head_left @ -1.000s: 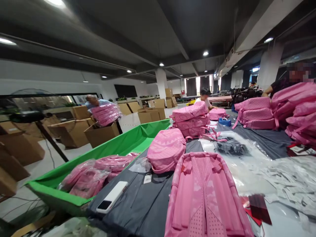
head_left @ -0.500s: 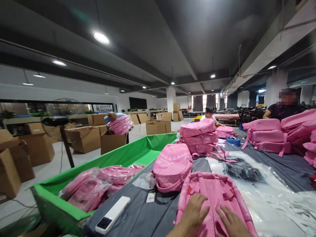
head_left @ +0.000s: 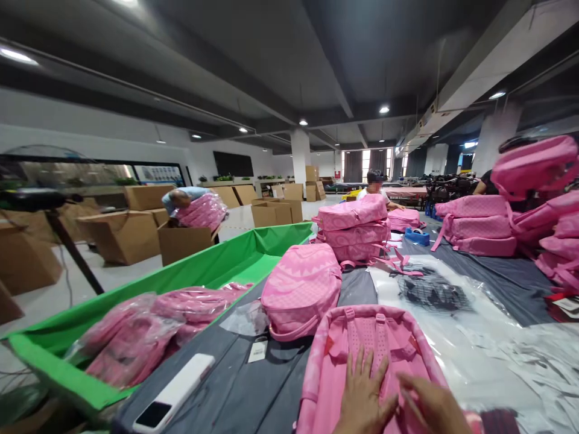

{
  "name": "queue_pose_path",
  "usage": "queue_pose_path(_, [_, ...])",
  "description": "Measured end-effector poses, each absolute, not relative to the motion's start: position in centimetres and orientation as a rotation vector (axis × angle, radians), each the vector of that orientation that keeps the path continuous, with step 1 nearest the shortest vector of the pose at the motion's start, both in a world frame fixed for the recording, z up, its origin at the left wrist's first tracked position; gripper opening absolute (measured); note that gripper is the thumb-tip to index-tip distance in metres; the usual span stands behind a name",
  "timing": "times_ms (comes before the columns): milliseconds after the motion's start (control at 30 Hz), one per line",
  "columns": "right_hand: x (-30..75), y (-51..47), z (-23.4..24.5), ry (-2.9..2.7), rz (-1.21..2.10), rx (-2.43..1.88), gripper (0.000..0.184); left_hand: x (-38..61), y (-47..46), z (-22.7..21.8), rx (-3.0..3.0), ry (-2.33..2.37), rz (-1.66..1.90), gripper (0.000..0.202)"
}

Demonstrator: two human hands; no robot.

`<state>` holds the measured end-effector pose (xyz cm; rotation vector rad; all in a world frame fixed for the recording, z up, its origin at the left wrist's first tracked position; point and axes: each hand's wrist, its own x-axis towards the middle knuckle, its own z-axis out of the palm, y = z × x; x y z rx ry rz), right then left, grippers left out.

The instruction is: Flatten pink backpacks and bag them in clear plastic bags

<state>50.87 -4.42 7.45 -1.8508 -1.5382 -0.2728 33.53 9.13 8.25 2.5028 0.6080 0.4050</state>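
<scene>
A pink backpack (head_left: pixel 322 377) lies in front of me, its back panel and shoulder straps facing up. My left hand (head_left: pixel 365 389) rests flat on that panel with fingers spread. Just to its right, over the lower right part of the bag, is my right hand (head_left: pixel 432 405); its fingers are bent and apart, pointing left, with nothing seen in them. Beyond stands another pink backpack (head_left: pixel 303 289), front side up, with a white tag (head_left: pixel 257 351) beside it. A stack of pink backpacks (head_left: pixel 353 232) rises behind that.
Left of the table, a green bin (head_left: pixel 58 386) holds bagged pink backpacks (head_left: pixel 136 355). A white device (head_left: pixel 176 392) lies on the grey cloth (head_left: pixel 235 392). Clear plastic bags (head_left: pixel 470 343) spread to the right. Co-workers handle pink bags at the far right and near cartons (head_left: pixel 185 244).
My view has shifted right and down. My left hand has flattened on the panel; my right hand has turned its fingers leftward. At far right, a backpack is now raised before a co-worker.
</scene>
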Motion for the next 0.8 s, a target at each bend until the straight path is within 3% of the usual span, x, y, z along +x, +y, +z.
queue_pose_path(67, [55.8, -3.1, 10.5, -1.364, -0.104, -2.043, 0.033, 33.6, 9.3, 8.3, 2.497, 0.592, 0.396, 0.068])
queue_pose_path(167, [63.9, -0.6, 13.0, -1.151, -0.112, -2.172, 0.036, 33.8, 9.7, 7.8, 2.496, 0.594, 0.384, 0.069])
queue_pose_path(333, [69.1, 2.1, 10.6, -1.056, 0.04, -2.274, 0.02, 34.6, 10.5, 4.2, 2.593, 0.593, 0.514, 0.073])
queue_pose_path(533, [69.8, 4.1, 10.1, -1.01, 0.062, -2.364, 0.032, 35.1, 10.9, 1.2, 2.681, 0.634, 0.711, 0.07])
queue_pose_path(667, [71.8, 4.8, 13.8, -0.844, -0.14, -2.411, 0.032, 35.4, 11.7, 0.5, 2.711, 0.57, 0.635, 0.08])
queue_pose_path(800, [73.5, 3.0, 19.5, -0.787, -0.36, -2.343, 0.058, 36.0, 12.3, -0.3, 2.705, 0.48, 0.609, 0.089])
